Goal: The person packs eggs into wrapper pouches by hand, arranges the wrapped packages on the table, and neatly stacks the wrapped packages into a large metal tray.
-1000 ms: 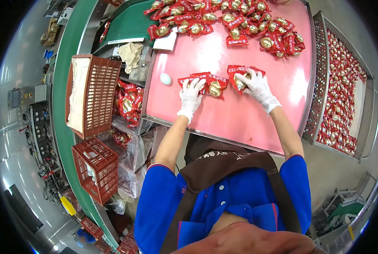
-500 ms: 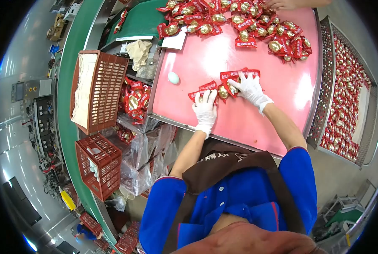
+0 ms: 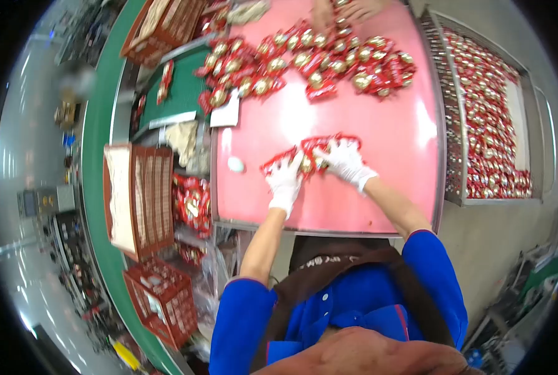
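Note:
A short row of red-and-gold wrapped packets lies on the pink table top, between and under my gloved hands. My left hand grips the packet at the row's left end, its fingers bent over the wrapper. Over the packets at the right end is my right hand, fingers curled down on them and thumb toward the middle. The hands hide part of these wrappers. Left of my left hand, a pale bluish egg rests on the table.
A large heap of similar packets covers the far table, where another person's hands reach in. At right stands a perforated metal tray full of packets. Red-brown crates and a green conveyor line the left.
The view has shifted, so the table and crates appear lower and the far heap shows more fully. Both my hands stay on the row of packets. The other person's hands are now over the heap.

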A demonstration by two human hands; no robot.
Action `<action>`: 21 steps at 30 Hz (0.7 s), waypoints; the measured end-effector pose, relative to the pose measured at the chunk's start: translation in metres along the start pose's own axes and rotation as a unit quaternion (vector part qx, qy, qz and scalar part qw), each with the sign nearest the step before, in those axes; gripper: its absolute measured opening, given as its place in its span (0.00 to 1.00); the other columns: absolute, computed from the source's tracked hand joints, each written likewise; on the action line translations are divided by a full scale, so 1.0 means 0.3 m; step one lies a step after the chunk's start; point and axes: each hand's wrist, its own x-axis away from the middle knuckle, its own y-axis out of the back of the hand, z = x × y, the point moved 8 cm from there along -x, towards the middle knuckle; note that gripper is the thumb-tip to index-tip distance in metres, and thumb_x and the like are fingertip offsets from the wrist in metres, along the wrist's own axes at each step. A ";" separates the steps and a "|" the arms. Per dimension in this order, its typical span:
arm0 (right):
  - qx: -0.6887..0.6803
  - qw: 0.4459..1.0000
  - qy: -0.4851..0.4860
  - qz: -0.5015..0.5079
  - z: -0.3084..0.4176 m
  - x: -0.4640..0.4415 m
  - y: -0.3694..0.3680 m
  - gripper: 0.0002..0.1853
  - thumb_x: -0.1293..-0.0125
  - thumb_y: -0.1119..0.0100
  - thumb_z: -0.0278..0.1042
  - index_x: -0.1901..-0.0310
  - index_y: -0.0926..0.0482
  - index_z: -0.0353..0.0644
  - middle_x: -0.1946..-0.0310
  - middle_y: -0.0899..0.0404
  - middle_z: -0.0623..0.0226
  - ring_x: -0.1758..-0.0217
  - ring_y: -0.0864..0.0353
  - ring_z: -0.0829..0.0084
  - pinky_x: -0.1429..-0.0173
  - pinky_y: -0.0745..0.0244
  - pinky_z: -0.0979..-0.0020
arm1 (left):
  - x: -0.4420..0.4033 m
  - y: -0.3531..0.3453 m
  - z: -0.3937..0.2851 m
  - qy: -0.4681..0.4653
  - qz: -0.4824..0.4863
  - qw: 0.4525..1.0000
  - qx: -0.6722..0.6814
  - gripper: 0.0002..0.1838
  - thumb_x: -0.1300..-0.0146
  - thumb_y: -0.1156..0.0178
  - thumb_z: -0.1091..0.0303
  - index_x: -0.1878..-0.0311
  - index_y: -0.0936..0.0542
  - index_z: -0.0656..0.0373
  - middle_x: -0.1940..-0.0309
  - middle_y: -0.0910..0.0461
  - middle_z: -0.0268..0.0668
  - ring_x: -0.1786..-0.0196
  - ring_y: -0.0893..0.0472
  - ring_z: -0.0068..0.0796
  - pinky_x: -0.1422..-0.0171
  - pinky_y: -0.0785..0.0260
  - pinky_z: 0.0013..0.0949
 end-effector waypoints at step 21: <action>0.125 0.904 -0.270 -0.307 -0.824 1.824 0.746 0.45 0.54 0.22 0.40 0.31 0.30 0.73 0.50 0.27 0.60 0.56 0.23 0.57 0.61 0.22 0.55 | 0.403 0.112 -1.943 -0.408 -0.137 0.886 0.172 0.44 0.50 0.32 0.73 0.27 0.29 0.34 0.43 0.25 0.40 0.43 0.26 0.48 0.39 0.30 0.49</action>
